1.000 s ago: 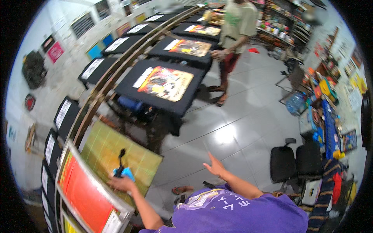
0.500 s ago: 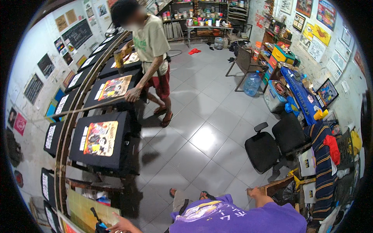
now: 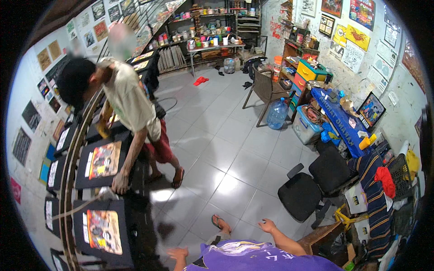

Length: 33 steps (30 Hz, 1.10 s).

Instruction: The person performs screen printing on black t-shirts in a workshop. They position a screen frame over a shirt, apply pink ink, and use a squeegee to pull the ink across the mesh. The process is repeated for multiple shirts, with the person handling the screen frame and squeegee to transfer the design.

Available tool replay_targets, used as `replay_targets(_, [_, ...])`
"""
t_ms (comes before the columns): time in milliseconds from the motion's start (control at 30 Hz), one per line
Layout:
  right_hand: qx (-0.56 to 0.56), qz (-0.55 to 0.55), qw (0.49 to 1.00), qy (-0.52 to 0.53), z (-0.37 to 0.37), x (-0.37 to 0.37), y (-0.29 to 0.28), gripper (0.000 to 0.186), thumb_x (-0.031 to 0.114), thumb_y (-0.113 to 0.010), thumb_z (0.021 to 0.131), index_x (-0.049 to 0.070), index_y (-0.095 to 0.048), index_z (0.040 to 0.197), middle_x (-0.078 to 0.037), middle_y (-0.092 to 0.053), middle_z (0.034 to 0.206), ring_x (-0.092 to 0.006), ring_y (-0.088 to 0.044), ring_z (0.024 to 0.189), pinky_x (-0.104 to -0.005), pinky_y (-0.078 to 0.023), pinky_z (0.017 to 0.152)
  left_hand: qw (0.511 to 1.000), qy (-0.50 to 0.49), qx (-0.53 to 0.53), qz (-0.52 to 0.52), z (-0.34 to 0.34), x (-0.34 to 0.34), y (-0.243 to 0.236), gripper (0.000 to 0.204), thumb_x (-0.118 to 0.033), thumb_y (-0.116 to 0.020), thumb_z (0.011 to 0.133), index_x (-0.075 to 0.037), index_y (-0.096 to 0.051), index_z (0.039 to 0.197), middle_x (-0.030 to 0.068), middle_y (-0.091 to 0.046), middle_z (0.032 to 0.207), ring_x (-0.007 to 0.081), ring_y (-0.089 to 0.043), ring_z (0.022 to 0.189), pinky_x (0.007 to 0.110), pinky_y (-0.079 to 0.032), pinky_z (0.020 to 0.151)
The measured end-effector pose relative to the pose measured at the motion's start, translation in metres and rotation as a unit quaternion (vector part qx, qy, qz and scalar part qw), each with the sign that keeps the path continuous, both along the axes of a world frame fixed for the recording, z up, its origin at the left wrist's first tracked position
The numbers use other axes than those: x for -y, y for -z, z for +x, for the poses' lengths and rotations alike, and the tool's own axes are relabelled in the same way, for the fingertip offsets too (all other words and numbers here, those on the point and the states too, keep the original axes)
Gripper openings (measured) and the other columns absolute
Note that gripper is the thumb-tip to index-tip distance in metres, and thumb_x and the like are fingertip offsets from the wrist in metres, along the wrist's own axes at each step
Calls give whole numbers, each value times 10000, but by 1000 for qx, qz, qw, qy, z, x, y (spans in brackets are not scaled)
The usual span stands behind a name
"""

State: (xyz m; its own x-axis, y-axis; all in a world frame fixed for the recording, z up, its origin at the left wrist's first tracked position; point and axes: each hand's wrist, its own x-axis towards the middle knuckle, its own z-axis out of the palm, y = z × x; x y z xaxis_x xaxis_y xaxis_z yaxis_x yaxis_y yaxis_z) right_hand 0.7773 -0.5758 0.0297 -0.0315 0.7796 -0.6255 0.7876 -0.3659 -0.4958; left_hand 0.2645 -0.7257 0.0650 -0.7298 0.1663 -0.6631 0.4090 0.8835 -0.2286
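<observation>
My left hand is held low at the lower edge, fingers apart and nothing in it. To the right, my right hand hangs over the floor, open and bare, near a wooden box. Nearest my left hand is a row of black shirts on boards; a printed black shirt lies at the lower left. A co-worker leans over the row, holding a yellowish tool whose kind I cannot make out. The co-worker's other hand is at the edge of another printed shirt.
A long rail runs beside the shirt boards. On the right stand a black office chair, a brown armchair, a water jug and a blue-covered table. Shelves and a table with paint pots line the back.
My left hand has left the dark-handled object at the lower left. My right hand has come off the wooden box's edge. The co-worker has bent further over the boards.
</observation>
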Motion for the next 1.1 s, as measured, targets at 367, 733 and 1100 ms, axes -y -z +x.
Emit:
replay_targets(367, [34,12,996,82,56,-94,102,390,379,-592,954,6,-701,985,-141,-745,878,-233,-738,752,-379,-569,664,889,303,222,261,11,-408,29,736,-600,-553,926,9,-589,1338,201,-647,1300,349,-593,1241,392,-433,1087])
replay_targets(733, [137,-145,967,-157,60,-293,77,350,293,-572,866,107,-719,1123,-135,-728,1120,-312,-714,1006,-461,-567,853,927,289,223,88,-7,-625,109,714,-585,-634,887,10,-637,1282,226,-707,1139,350,-700,996,438,-560,891])
replay_targets(1100, [-46,122,971,201,104,-849,132,337,282,-638,946,-49,-688,985,-82,-643,693,-206,-628,570,-349,-549,568,603,-164,561,543,117,-1001,-208,314,-329,-655,991,-35,-663,1100,41,-688,950,119,-621,851,276,-498,807])
